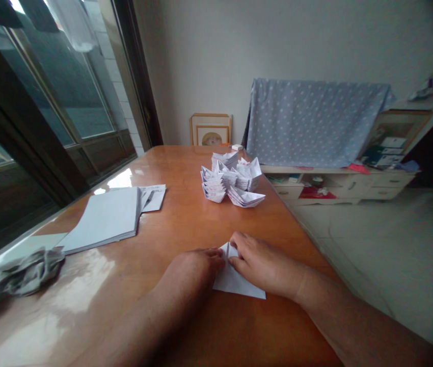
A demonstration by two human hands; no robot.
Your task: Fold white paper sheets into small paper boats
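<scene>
- Polished wooden table (pixel 180 229): work surface, bearing bright window reflections along its left side.
- Folded paper boats (pixel 213 186): nested in several stacks beyond the hands, well apart from them; one stack points to the right at the near side.
- Stack of white paper sheets (pixel 104 216): left of centre, beside a smaller written-on sheet (pixel 158 196) with a dark, slender object across it.
- Crumpled grey cloth (pixel 35 272): near the left edge of the table.
- Small white box (pixel 237 147): far end, near a framed picture (pixel 211 133).
- Blue star-patterned cloth (pixel 308 122): draped above a low white cabinet (pixel 341 186).
- Folded white paper (pixel 237 282): flat on the table between the hands, roughly triangular, wide edge nearest the viewer, apex partly covered by fingers.
- Left hand (pixel 197 265): fingers together, pressing the paper's left edge; whether they grip it cannot be told.
- Right hand (pixel 260 262): thumb and forefinger slightly parted, touching the upper right slope; any pinch cannot be told.
</scene>
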